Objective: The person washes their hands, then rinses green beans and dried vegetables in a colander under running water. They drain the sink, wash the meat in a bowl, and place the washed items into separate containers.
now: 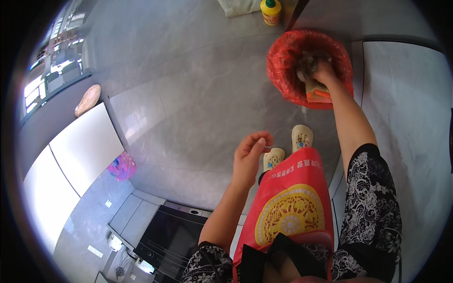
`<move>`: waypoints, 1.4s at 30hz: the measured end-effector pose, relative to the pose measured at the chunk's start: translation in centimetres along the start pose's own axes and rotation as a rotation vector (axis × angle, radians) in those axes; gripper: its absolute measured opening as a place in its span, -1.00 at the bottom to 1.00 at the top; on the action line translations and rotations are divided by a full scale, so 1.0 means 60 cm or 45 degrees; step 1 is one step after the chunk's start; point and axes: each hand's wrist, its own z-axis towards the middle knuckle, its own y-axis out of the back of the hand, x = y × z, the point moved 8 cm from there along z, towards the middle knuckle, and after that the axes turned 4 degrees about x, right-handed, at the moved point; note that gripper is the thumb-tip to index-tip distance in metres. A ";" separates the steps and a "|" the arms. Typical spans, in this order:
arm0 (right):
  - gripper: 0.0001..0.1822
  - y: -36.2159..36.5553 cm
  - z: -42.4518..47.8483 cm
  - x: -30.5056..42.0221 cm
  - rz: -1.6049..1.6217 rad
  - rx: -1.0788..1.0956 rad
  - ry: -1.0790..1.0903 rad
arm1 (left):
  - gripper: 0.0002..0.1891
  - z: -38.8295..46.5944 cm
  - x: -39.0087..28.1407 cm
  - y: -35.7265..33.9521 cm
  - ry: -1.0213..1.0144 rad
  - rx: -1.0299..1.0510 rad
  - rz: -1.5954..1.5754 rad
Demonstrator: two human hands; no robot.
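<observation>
My right hand (324,72) reaches down into a trash bin lined with a red plastic bag (277,76). By its fingers is a greyish, clumped mass (306,65); whether the hand grips it cannot be told. A yellowish and orange piece of packaging (316,96) lies inside the bin's near side, below the wrist. My left hand (254,143) is in mid-air above the floor, left of the bin, with curled fingers and the thumb against them. A thin, pale, translucent thing shows at its fingertips; what it is cannot be told. A red apron (283,184) covers my front.
Cream clogs (302,138) stand on grey floor tiles below the bin. Beyond it are a yellow bottle with a green cap (270,13) and a pale cloth (240,6). A cabinet panel (403,106) is at right. A black appliance (173,233) and white cabinets (85,141) are at left.
</observation>
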 end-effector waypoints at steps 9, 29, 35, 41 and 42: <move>-0.30 0.107 -0.119 0.182 -0.328 0.174 0.018 | -0.78 -0.014 -0.042 -0.051 -0.033 0.097 -0.002; -0.67 0.133 -0.155 0.215 -0.908 -0.037 0.158 | -0.80 -0.020 -0.090 -0.088 -0.143 0.088 0.126; -0.30 0.162 -0.244 0.221 -0.594 -0.239 -0.016 | -0.82 -0.010 -0.077 -0.078 -0.160 -0.062 0.287; -0.13 0.208 -0.472 0.276 0.432 -0.473 0.140 | -0.86 -0.071 -0.143 -0.130 -0.287 -0.055 0.221; -0.17 0.218 -0.515 0.292 0.560 -0.483 0.160 | -0.88 -0.091 -0.162 -0.136 -0.336 -0.053 0.217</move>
